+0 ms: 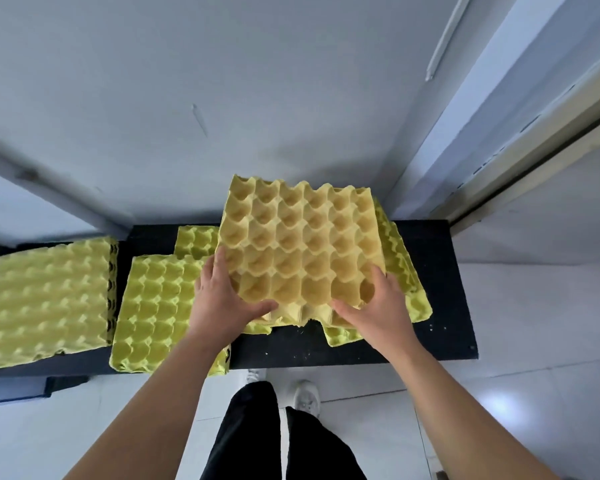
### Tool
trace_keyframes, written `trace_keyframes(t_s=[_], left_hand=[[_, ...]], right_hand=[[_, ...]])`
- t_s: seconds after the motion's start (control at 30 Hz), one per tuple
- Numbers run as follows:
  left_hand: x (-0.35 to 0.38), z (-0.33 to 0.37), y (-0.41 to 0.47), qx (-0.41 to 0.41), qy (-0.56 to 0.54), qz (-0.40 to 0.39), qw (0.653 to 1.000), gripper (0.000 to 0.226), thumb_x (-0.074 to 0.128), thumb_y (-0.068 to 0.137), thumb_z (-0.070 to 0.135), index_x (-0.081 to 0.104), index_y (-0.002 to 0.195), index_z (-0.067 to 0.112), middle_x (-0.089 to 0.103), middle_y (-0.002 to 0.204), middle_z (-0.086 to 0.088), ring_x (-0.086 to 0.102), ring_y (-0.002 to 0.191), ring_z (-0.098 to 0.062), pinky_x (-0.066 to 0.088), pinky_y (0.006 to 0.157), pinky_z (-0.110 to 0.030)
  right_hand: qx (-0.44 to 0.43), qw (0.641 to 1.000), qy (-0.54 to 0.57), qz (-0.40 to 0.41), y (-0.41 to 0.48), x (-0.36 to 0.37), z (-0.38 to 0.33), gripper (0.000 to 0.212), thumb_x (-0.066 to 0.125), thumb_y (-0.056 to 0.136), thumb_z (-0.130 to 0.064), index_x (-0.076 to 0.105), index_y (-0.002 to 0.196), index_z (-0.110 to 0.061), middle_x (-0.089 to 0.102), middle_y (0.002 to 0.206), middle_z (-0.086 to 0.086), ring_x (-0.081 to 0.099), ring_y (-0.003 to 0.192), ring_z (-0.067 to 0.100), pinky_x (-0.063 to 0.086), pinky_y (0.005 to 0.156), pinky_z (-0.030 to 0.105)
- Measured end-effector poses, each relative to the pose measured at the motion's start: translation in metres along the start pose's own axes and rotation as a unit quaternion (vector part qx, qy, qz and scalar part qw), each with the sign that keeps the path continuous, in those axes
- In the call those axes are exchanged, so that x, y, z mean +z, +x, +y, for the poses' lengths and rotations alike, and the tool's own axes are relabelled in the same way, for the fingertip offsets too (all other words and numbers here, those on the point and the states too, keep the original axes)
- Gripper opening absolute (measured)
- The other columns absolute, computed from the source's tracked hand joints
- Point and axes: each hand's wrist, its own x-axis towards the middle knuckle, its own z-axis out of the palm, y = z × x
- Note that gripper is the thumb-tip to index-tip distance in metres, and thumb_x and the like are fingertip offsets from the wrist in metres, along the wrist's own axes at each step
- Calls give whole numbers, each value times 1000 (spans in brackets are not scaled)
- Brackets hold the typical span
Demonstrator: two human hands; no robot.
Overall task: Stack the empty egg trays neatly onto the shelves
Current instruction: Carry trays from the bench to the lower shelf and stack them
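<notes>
The egg tray (pixel 302 244) under my fingers (pixel 219 266) is moulded paper pulp, matt and coarse, ragged along its near edge. The stacked trays (pixel 45 299) beside it are the same fibrous pulp. The black shelf (pixel 437 289) looks matt and speckled with crumbs; the floor tiles (pixel 520 403) shine glossy; my trousers (pixel 246 438) are black cloth.

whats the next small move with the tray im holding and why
Probably turn the tray a little to line it up, then lower it flat onto the pile beneath. The left hand and right hand grip its near corners and hold it above the pile, whose edges poke out askew at the right and front on the shelf.
</notes>
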Motion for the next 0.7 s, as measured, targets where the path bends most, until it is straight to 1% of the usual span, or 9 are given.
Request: trace_keyframes(t_s=[0.1,0.2,0.3,0.33,0.4,0.47,0.57,0.63,0.7], left_hand=[[-5,-7,-4,-21,6,-15,1000,133,88,58,52,3,156,22,16,160,-5,18,146,-27,27,116,-46],[3,-17,4,-41,14,-36,998,134,85,57,59,2,156,21,15,160,-9,18,146,-30,27,116,-49],[20,-27,8,-60,32,-70,995,131,84,61,58,0,156,21,8,162,-10,16,147,-34,27,116,-49],[26,-31,8,-67,37,-80,994,131,84,62,58,1,156,20,10,161,-11,18,146,-35,28,116,-49],[37,-38,8,-70,38,-92,993,129,85,57,60,10,154,19,21,157,-11,27,142,-36,33,113,-51],[43,-44,8,-69,32,-97,992,127,86,54,62,17,151,19,28,153,-10,34,138,-35,37,110,-52],[45,-45,9,-57,4,-67,996,126,87,50,61,21,150,23,31,152,-8,37,135,-34,39,108,-53],[41,-40,8,-32,-26,-32,999,124,86,50,61,21,150,26,25,155,-5,35,137,-33,39,108,-54],[31,-31,9,-8,-42,2,999,124,85,52,62,19,151,26,22,156,-3,33,139,-31,37,109,-53]], right_hand=[[7,999,-30,-17,1,-1,-12,105,72,68,-63,20,149,-21,18,156,11,17,144,30,30,112,53],[20,997,-63,-29,12,4,-14,108,73,66,-63,21,149,-17,20,155,12,20,143,32,30,111,54],[49,994,-84,-52,20,16,-6,110,75,65,-61,21,149,-13,21,154,14,21,142,33,30,111,53],[56,993,-92,-57,22,20,-3,111,75,65,-61,22,148,-11,23,153,15,23,142,33,30,111,52],[66,991,-101,-58,22,25,4,108,77,66,-58,25,146,-6,26,151,15,26,140,33,32,111,49],[64,992,-96,-45,21,28,11,102,78,68,-54,28,143,-5,27,149,15,26,139,33,31,111,48],[35,997,-70,6,19,26,11,100,78,70,-49,25,145,-10,17,155,11,16,142,34,25,114,49],[-2,996,-75,41,17,18,1,105,76,73,-49,15,150,-13,6,159,10,6,145,32,17,117,49],[-31,993,-88,68,18,5,-12,108,75,74,-50,9,152,-14,1,160,9,0,146,31,13,118,49]])
